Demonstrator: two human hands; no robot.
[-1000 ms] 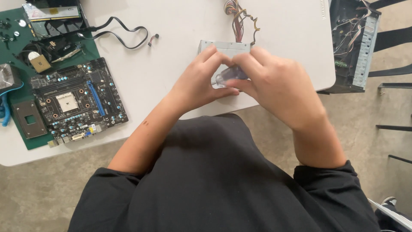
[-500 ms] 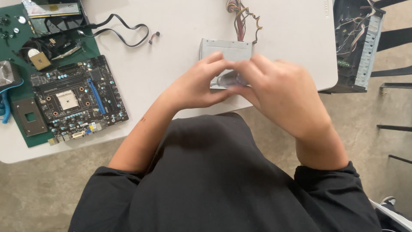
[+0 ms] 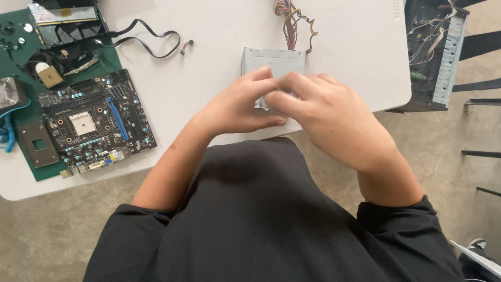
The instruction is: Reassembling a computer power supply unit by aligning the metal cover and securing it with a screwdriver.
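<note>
Both hands, left hand [image 3: 237, 107] and right hand [image 3: 326, 117], pinch a small clear piece [image 3: 263, 102] between them at the near edge of the grey power supply [image 3: 271, 60], which lies just beyond them on the white table [image 3: 209, 62]

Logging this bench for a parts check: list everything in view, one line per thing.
grey metal power supply box: one, grey, table centre, partly under the hands
bundle of coloured wires: one, mixed colours, at the box's far end
black motherboard: one, black, table left
green mat: one, green, under the motherboard
black flat cable: one, black, upper left
open computer case: one, dark, right of the table
white table: one, white
left hand: one, on a small pale item, unclear
right hand: one, touching the same item
</note>
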